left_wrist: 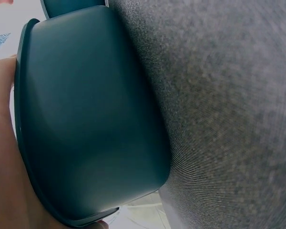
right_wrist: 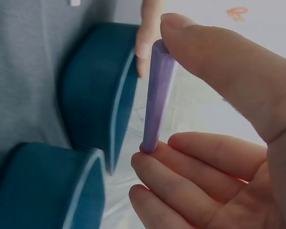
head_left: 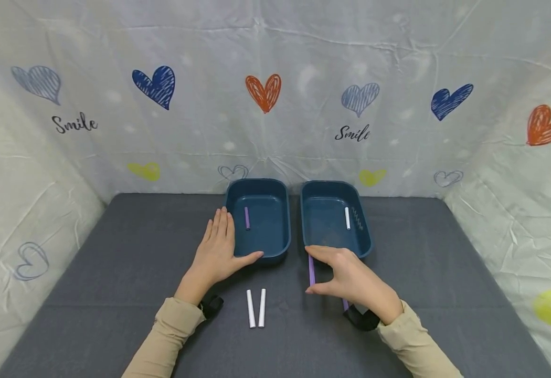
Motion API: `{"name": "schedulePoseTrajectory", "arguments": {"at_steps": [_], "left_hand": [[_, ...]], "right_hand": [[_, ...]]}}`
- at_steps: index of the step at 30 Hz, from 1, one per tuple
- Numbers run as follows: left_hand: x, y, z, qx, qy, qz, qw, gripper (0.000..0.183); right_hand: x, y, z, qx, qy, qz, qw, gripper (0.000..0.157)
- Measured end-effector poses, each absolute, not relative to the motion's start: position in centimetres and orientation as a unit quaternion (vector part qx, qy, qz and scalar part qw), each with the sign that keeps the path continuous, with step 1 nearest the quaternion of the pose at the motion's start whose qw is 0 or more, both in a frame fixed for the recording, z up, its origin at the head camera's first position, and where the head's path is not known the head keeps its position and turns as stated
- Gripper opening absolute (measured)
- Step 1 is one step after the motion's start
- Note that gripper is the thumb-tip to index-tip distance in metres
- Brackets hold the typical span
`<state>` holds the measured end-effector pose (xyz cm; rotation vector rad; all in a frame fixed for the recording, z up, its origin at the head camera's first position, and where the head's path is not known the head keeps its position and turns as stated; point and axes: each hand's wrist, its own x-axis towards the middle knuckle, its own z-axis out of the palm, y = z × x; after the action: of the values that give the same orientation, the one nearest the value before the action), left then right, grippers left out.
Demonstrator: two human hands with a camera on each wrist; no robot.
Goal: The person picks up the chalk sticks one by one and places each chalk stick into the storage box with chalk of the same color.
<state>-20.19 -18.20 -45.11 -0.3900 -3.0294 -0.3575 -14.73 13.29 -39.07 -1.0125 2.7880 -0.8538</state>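
Observation:
Between the thumb and fingertips of my right hand (head_left: pixel 351 273), a purple chalk stick (right_wrist: pixel 158 98) is pinched by its two ends. It is held at the near left corner of the right blue bin (head_left: pixel 325 226). My left hand (head_left: pixel 214 254) rests along the left blue bin (head_left: pixel 268 231), fingers straight on its left side and thumb over the near rim. A purple chalk (head_left: pixel 247 218) lies inside the left bin, a white chalk (head_left: pixel 348 218) inside the right one. Another purple stick (head_left: pixel 345 304) shows partly beneath my right wrist.
Two white chalk sticks (head_left: pixel 256 308) lie side by side on the dark grey table (head_left: pixel 115 294), nearer than the bins. Behind the bins rises a pale cloth (head_left: pixel 200 131) printed with hearts, with more cloth at both sides. Each wrist wears a black band (head_left: pixel 362 317).

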Motion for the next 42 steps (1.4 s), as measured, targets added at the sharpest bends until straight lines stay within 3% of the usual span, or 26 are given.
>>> {"name": "schedulePoseTrajectory", "arguments": {"at_steps": [20, 42], "left_hand": [[-20.2, -18.2, -45.1, -0.123, -0.985, -0.114, 0.036, 0.130], [-20.2, -18.2, -45.1, -0.128, -0.984, -0.120, 0.030, 0.130]], "right_hand": [[-19.4, 10.6, -34.7, -0.355, 0.894, -0.271, -0.020, 0.080], [-27.1, 6.3, -34.0, -0.338, 0.890, -0.305, 0.021, 0.081]]}}
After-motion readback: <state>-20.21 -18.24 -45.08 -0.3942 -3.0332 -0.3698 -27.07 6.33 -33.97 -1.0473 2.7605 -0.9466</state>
